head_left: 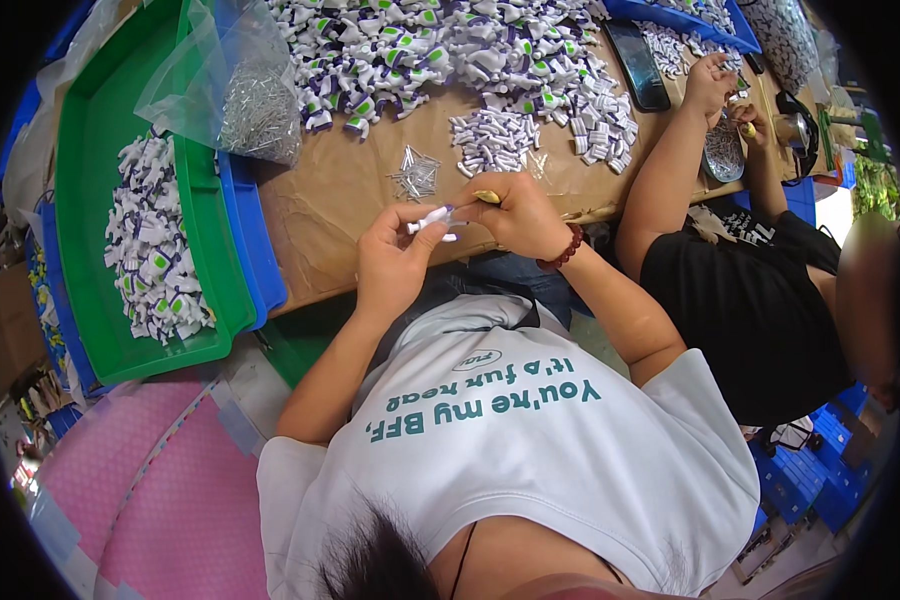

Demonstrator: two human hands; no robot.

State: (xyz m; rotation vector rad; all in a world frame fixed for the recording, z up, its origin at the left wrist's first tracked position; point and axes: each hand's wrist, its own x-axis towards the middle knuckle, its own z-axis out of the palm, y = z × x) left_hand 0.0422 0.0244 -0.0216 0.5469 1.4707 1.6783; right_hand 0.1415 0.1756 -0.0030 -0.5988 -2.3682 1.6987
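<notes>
Across the tabletop (pixel 320 200), smooth brown paper with soft creases carries a broad, jumbled heap of glossy white plastic pieces (pixel 370 50), rounded and knobbly, with purple and bright green patches. Nearer the person lie a tighter mound of short white-and-purple parts (pixel 495 140), a cluster of stubby white pieces (pixel 605 133) to its right, and a loose, spiky scatter of thin silvery pins (pixel 417 173) to its left. More pins fill a crinkled clear plastic bag (pixel 260 125), which slumps beside a deep green plastic tray (pixel 90 150) with rounded corners; small white figures (pixel 155 240) are banked inside it, and a blue tray (pixel 252 235) shows along its right side. Just off the tabletop's near edge, the left hand (pixel 392 250) is closed in a pinch, thumb against fingers, around a small white plastic piece (pixel 432 222) with stubby projections. Close beside it, the right hand (pixel 520 215) is curled around a slim tool with a rounded, brass-coloured end (pixel 487 196), its fingertips near the piece; whether they touch it is unclear. Dark red round beads form a bracelet (pixel 563 248) on the right wrist.
</notes>
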